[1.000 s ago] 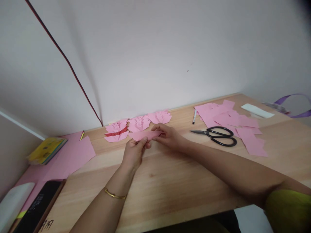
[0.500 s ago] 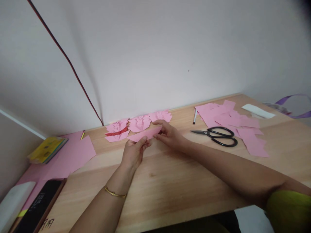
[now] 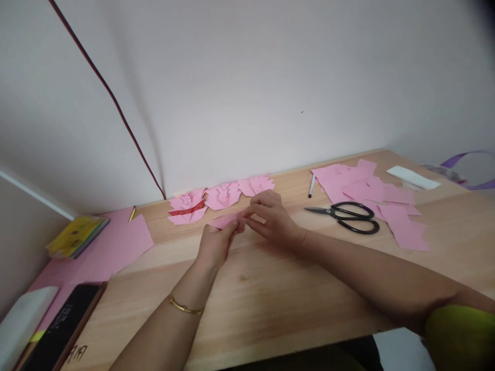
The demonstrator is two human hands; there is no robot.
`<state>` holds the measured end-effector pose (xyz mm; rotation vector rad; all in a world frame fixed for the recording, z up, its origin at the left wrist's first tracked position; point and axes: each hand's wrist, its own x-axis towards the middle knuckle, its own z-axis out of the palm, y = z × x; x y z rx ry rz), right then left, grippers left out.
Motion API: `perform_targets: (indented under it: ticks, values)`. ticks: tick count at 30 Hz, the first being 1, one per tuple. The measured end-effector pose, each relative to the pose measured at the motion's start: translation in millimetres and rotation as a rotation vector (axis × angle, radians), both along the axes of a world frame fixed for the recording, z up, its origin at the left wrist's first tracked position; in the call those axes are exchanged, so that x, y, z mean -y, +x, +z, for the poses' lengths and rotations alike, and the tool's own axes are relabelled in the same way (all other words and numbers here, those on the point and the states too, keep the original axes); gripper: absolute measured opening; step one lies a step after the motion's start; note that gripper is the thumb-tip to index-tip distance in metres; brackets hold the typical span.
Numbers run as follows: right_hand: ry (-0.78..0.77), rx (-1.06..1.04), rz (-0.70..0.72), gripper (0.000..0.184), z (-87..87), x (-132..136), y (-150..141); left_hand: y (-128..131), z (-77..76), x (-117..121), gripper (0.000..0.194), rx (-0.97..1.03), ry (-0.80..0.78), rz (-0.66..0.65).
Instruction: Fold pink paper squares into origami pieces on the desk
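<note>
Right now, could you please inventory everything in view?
Table: one, tan, below
Back wall: one, white, rear
Held paper: one, pink, centre
Cutouts: several, pink, far edge
Strip: one, red, among cutouts
Pencil: one, yellow-black, left
Large paper: count unclear, pink, left
Packet: one, yellow, left
Case: one, black, near left
Object: one, white, left edge
Pen: one, white, right
Scissors: one, black, right
Scraps: several, pink, right
Slip: one, white, far right
Cable: one, red-black, left
Strap: one, purple, right
Bracelet: one, gold, left wrist
Sleeve: one, green, lower right
Left hand: one, at held paper
Right hand: one, at held paper
</note>
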<state>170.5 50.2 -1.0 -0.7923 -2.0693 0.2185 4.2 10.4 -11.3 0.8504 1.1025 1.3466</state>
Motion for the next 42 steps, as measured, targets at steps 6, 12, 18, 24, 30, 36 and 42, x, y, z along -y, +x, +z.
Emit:
perform_targets:
  ticks: [6,12,18,24,30,36,42]
  values:
    - [-0.062,0.054,0.046,0.012,-5.1,-4,0,-3,4.0,3,0.021,-0.312,0.145,-0.096]
    - [-0.042,0.019,0.087,0.012,-5.3,-3,-1,-1,1.6,2,0.029,-0.162,0.114,-0.084]
    - [-0.035,0.016,0.097,0.010,-5.0,-3,-2,0,-0.8,1,0.027,0.041,0.063,-0.106]
    - [0.051,0.062,0.055,0.009,-3.6,1,0,2,7.5,1,0.028,0.181,-0.024,-0.075]
    - [0.147,0.153,0.072,0.017,-2.5,4,0,4,13.9,1,0.033,0.298,-0.031,0.015]
    - [0.113,0.212,0.133,0.024,-5.9,0,1,4,11.6,2,0.036,0.232,-0.043,0.005]
    - [-0.150,0.088,0.207,0.015,-8.5,0,1,3,9.8,0,0.031,0.184,0.024,0.049]
